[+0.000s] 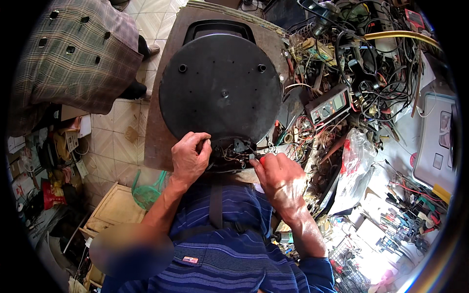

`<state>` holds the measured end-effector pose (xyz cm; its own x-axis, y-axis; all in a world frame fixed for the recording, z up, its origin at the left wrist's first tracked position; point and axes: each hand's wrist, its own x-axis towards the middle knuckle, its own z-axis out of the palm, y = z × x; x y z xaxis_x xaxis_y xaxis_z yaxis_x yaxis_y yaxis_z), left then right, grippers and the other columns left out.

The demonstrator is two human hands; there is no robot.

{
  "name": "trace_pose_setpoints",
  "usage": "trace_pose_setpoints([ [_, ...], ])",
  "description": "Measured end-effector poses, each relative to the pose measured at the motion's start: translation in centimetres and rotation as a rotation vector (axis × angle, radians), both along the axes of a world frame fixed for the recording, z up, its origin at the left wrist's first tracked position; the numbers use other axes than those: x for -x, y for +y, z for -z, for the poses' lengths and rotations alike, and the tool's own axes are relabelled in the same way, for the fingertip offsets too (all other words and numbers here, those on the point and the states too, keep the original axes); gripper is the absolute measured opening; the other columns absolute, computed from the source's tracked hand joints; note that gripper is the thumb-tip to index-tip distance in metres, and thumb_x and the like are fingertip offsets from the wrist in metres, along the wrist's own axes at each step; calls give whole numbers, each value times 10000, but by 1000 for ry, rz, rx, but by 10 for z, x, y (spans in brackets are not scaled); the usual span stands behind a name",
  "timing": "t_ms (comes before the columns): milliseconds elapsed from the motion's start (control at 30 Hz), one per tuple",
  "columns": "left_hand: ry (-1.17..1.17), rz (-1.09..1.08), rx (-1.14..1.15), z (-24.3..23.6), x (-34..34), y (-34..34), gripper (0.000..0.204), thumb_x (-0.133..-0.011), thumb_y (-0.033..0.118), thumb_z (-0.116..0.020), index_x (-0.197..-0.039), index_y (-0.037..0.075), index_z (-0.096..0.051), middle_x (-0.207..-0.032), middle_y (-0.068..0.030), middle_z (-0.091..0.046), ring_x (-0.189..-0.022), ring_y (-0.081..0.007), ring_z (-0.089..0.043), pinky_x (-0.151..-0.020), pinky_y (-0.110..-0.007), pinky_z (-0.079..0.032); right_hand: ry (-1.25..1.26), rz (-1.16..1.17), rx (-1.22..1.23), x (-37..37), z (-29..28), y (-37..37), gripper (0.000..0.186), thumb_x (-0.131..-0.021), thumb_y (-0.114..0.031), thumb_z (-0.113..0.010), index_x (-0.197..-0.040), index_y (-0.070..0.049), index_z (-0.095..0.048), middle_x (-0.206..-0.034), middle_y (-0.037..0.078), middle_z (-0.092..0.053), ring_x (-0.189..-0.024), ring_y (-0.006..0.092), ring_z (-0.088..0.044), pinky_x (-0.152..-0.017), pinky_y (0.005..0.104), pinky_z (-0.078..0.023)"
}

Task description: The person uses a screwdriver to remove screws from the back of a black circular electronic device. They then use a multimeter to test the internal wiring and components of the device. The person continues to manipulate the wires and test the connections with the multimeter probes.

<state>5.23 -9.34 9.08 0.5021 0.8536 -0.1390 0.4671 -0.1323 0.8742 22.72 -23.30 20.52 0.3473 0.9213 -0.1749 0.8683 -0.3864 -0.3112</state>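
A large round black appliance base (224, 110) lies flat on the worktable, with a black loop handle (220, 25) at its far side. At the near edge its housing is open, showing wires and small parts (234, 149). Beside that opening, on the left, my left hand (191, 156) is closed in a pinch at the rim; anything between its fingertips is too small to make out. My right hand (281, 178) is closed around a red-handled screwdriver (263, 160), mostly covered by the fingers. Its thin shaft points at the exposed wiring.
Right of the base stands a multimeter (331, 108) amid tangled cables (376, 73). A clear plastic bag (354, 166) and a grey case (437, 141) lie farther right. The brown worktable (159, 127) borders a tiled floor (110, 124). Someone in plaid clothing (78, 58) is at far left.
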Motion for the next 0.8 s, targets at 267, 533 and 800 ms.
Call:
trace_pose_setpoints([
  [267,-13,-4,-10,3,0,0,109,-864,33,-733,-972,40,-751,-765,-78,-648,-596,-182,-609,-569,-327,-490,-22,-66,-93,2,-4,12,148,-851,-102,-749,-902,-46,-621,-743,100,-530,-667,290,-617,-580,425,-488],
  [533,-30,-8,4,5,3,-1,114,-866,33,-727,-978,36,-750,-767,-80,-650,-606,-184,-614,-579,-324,-494,57,-44,-87,4,-1,11,169,-808,-23,-720,-896,-62,-581,-776,111,-554,-698,318,-637,-623,428,-531],
  [800,-127,-44,128,7,5,-1,107,-925,39,-692,-1009,18,-754,-764,-14,-633,-621,-103,-575,-574,-275,-466,61,79,-111,9,1,5,165,-925,-111,-727,-899,-58,-573,-796,131,-578,-652,328,-655,-572,434,-526],
])
